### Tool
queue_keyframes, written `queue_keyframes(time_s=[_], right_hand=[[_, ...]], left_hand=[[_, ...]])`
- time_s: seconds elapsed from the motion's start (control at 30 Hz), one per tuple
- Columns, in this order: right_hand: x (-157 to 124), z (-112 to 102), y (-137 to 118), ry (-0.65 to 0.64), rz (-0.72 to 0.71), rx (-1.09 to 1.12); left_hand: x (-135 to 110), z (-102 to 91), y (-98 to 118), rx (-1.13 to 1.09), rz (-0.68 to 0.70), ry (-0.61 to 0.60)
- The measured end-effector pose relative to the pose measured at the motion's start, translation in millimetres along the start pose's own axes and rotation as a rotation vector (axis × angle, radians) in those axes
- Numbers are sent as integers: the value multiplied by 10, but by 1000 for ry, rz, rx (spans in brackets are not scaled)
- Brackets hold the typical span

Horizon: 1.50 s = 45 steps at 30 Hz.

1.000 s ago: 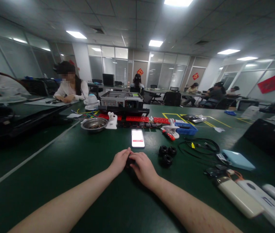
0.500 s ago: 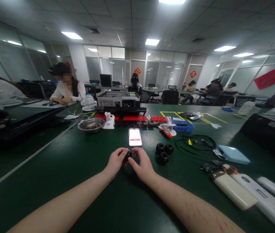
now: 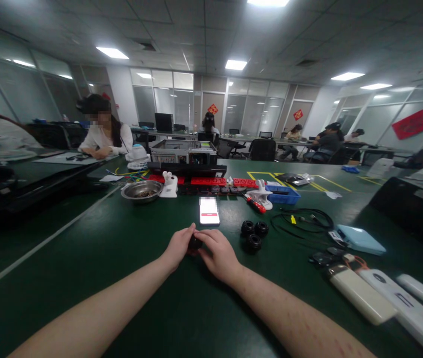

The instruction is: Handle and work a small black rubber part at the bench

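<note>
My left hand (image 3: 177, 246) and my right hand (image 3: 217, 253) meet over the green table (image 3: 95, 258), fingers curled around a small black round part (image 3: 195, 243) held between them. Most of that part is hidden by my fingers. Just beyond my hands lies a phone (image 3: 209, 211) with a lit screen. Three more black round parts (image 3: 253, 233) sit in a cluster to the right of my right hand.
A metal bowl (image 3: 141, 190), red strips (image 3: 219, 182), a blue tray (image 3: 285, 194) and a computer case (image 3: 183, 152) stand farther back. Black cables (image 3: 304, 219), a light-blue box (image 3: 359, 239) and white devices (image 3: 361, 294) lie at right. People sit at the left and at far desks.
My hands, briefly lifted and parted enough to show the black part, have closed together again and dropped lower over it. The view shifted slightly.
</note>
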State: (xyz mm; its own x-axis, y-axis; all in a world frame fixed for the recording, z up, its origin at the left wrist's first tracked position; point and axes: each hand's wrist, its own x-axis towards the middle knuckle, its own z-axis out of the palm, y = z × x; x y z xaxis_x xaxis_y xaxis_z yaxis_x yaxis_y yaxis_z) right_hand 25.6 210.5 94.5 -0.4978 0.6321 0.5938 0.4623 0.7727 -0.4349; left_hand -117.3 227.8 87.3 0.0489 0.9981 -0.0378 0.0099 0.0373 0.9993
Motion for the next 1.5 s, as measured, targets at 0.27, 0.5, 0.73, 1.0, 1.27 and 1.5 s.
queue_keyframes(time_s=[0.27,0.5,0.73,1.0,1.27,1.5], right_hand=[[1,75,121,30,409,-27],[19,76,192,-63,277,-139],[16,3,-2,-7,-1,-318],[22,51,96,-13,390,-118],[21,68,159,-57,303,-77],[26,-23,13,-18,12,-314]], left_hand=[[-76,9,65,166,193,41],[-14,-3,-26,221,136,3],[39,9,-29,228,117,44],[-78,-2,51,281,296,94],[-177,21,113,409,461,10],[-193,154,116,-87,-90,4]])
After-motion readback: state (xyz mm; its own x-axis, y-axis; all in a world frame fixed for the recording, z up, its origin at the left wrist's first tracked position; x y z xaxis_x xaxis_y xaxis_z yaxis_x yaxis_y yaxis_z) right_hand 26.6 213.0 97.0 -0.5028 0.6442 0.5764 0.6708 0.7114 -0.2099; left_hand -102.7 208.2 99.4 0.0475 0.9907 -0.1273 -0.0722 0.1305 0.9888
